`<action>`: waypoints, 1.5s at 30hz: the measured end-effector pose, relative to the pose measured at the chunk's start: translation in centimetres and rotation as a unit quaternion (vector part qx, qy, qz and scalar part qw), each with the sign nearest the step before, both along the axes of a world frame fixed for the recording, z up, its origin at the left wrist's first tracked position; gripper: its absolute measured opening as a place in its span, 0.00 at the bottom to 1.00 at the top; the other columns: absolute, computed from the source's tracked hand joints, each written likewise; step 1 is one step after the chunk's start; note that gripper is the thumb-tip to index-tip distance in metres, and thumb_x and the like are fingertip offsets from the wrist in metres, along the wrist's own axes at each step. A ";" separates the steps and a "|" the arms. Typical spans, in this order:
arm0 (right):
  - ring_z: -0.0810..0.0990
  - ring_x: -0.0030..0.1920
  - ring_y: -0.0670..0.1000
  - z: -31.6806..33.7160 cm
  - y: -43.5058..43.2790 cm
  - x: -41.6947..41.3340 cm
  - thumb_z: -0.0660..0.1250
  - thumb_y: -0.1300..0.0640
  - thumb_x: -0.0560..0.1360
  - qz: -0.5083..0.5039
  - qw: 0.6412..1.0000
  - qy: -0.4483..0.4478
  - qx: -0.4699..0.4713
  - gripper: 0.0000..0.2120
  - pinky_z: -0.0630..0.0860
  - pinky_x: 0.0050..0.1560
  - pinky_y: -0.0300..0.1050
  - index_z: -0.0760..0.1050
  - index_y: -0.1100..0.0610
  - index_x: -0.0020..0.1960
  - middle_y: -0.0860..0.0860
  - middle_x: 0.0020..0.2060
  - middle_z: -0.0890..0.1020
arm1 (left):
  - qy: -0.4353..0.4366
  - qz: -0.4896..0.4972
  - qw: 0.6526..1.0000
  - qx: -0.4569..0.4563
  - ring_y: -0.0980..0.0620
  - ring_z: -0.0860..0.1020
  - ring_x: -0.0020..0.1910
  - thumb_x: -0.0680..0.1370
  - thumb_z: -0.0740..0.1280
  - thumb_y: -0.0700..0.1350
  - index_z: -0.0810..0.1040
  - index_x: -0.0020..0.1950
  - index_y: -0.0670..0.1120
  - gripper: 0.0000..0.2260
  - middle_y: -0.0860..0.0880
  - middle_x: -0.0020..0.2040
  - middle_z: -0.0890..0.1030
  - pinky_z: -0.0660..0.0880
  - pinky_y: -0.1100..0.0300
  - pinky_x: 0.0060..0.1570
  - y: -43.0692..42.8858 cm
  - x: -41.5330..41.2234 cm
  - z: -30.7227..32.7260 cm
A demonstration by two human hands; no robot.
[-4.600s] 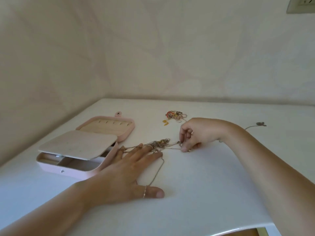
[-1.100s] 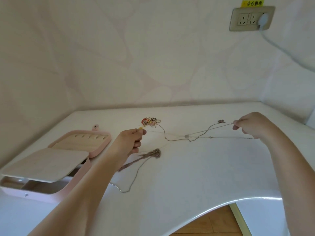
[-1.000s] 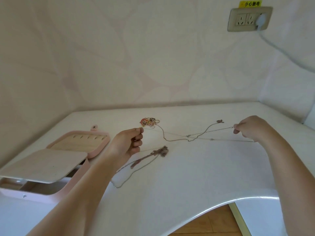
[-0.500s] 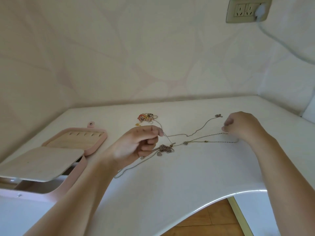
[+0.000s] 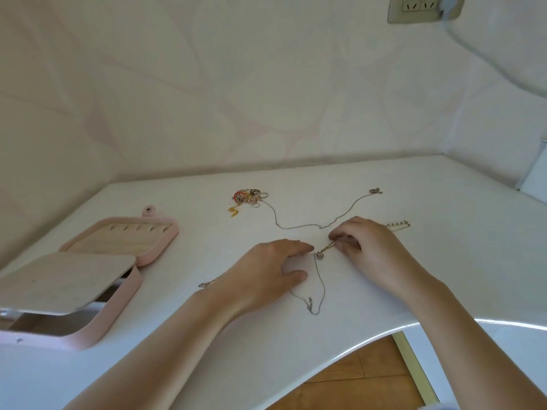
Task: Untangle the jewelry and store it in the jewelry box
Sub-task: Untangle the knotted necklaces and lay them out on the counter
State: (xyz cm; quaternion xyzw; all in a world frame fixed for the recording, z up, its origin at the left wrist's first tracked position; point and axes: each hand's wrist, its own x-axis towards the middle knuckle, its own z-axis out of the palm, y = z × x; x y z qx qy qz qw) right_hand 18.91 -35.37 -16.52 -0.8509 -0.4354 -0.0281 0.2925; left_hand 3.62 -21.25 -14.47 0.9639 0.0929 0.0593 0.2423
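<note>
My left hand [image 5: 266,270] lies flat on the white table, palm down over a thin necklace chain; a bit of chain shows left of the wrist. A small round pendant [image 5: 319,255] sits just off its index fingertip. My right hand [image 5: 370,250] pinches the chain right beside that pendant. A loop of the chain [image 5: 316,303] trails toward me. A beaded chain end [image 5: 399,224] pokes out behind the right hand. Another thin necklace [image 5: 299,226] runs from a colourful jewelry tangle [image 5: 248,196] to a far pendant [image 5: 375,190]. The pink jewelry box [image 5: 124,294] stands open at left.
The box's raised inner tray [image 5: 62,279] overhangs its base, and its lid [image 5: 124,236] with ring slots lies flat behind. The table's curved front edge [image 5: 384,329] is near my right forearm. A wall socket [image 5: 414,8] with a plug sits at top right.
Both hands have come down and together at the table's middle. The stretched necklace now lies slack, the left hand flat on it, the right pinching it by the pendant.
</note>
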 end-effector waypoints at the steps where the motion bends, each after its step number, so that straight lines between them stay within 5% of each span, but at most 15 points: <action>1: 0.75 0.61 0.49 -0.2 -0.4 -0.2 0.63 0.57 0.78 -0.003 1.000 0.018 -0.009 0.12 0.69 0.58 0.41 0.77 0.54 0.61 0.48 0.59 0.78 | 0.030 -0.013 0.999 0.020 0.60 0.59 0.72 0.79 0.62 0.52 0.62 0.74 0.55 0.23 0.58 0.73 0.63 0.52 0.74 0.64 -0.2 0.0 -0.2; 3: 0.63 0.72 0.50 -0.5 -1.3 -0.4 0.57 0.49 0.80 -0.034 0.996 0.037 -0.068 0.20 0.59 0.69 0.44 0.67 0.51 0.71 0.49 0.72 0.67 | 0.100 -0.021 0.993 0.067 0.60 0.44 0.75 0.78 0.56 0.61 0.49 0.77 0.55 0.31 0.57 0.78 0.48 0.38 0.60 0.73 -0.3 -0.1 -0.8; 6: 0.48 0.77 0.55 -0.8 -2.7 0.6 0.46 0.37 0.79 -0.136 0.970 0.002 -0.200 0.28 0.47 0.74 0.54 0.51 0.45 0.77 0.51 0.78 0.50 | 0.183 0.038 0.976 0.109 0.55 0.34 0.74 0.68 0.50 0.75 0.38 0.76 0.57 0.43 0.57 0.77 0.37 0.34 0.42 0.71 0.1 -0.4 -1.3; 12: 0.45 0.76 0.61 -0.4 -5.5 3.3 0.41 0.34 0.77 -0.263 0.934 0.048 -0.238 0.30 0.43 0.72 0.62 0.46 0.42 0.77 0.53 0.78 0.45 | 0.256 0.136 0.951 0.106 0.48 0.29 0.73 0.54 0.46 0.80 0.30 0.74 0.57 0.55 0.52 0.75 0.29 0.35 0.33 0.67 0.2 -1.2 -0.9; 20: 0.44 0.77 0.58 -0.4 -4.9 3.8 0.42 0.38 0.80 -0.160 0.957 0.020 -0.241 0.26 0.43 0.74 0.58 0.47 0.42 0.77 0.51 0.78 0.46 | 0.213 0.074 0.967 0.118 0.47 0.31 0.74 0.57 0.48 0.79 0.35 0.74 0.64 0.50 0.51 0.76 0.34 0.36 0.34 0.69 1.2 -0.9 -1.1; 24: 0.44 0.77 0.55 0.1 -3.0 2.1 0.49 0.44 0.82 -0.100 0.978 0.008 -0.184 0.25 0.43 0.74 0.54 0.50 0.46 0.77 0.51 0.78 0.47 | 0.108 0.078 0.989 0.069 0.51 0.34 0.75 0.63 0.45 0.77 0.37 0.74 0.64 0.43 0.54 0.77 0.37 0.33 0.41 0.70 1.5 -0.6 -0.6; 28: 0.50 0.76 0.44 0.9 0.2 -2.4 0.55 0.54 0.82 0.087 0.993 0.044 -0.061 0.24 0.47 0.73 0.37 0.56 0.50 0.77 0.45 0.77 0.52 | 0.019 0.125 0.988 0.087 0.58 0.35 0.74 0.77 0.42 0.64 0.35 0.76 0.52 0.32 0.54 0.77 0.36 0.32 0.51 0.71 2.5 -1.1 -0.6; 31: 0.49 0.76 0.43 0.2 2.8 -5.4 0.51 0.49 0.82 0.177 0.977 0.036 -0.109 0.25 0.46 0.75 0.39 0.52 0.50 0.77 0.44 0.77 0.51 | 0.030 0.119 0.989 0.078 0.60 0.37 0.74 0.81 0.45 0.56 0.35 0.76 0.50 0.28 0.54 0.77 0.38 0.36 0.58 0.72 2.9 -2.8 -1.8; 35: 0.43 0.77 0.49 0.1 4.0 -5.0 0.45 0.46 0.83 0.102 0.971 -0.022 -0.216 0.27 0.43 0.75 0.47 0.45 0.54 0.78 0.49 0.78 0.45 | 0.110 0.147 0.975 0.128 0.59 0.39 0.75 0.80 0.44 0.61 0.35 0.76 0.52 0.30 0.56 0.77 0.38 0.38 0.56 0.73 4.7 -5.0 -2.7; 45: 0.42 0.77 0.51 -0.5 0.3 -1.3 0.41 0.47 0.82 -0.086 0.964 0.012 -0.251 0.26 0.41 0.74 0.54 0.42 0.52 0.78 0.46 0.77 0.43 | 0.158 0.229 0.951 0.138 0.54 0.39 0.76 0.73 0.42 0.71 0.35 0.76 0.55 0.37 0.56 0.77 0.37 0.36 0.45 0.72 6.0 -7.2 -2.3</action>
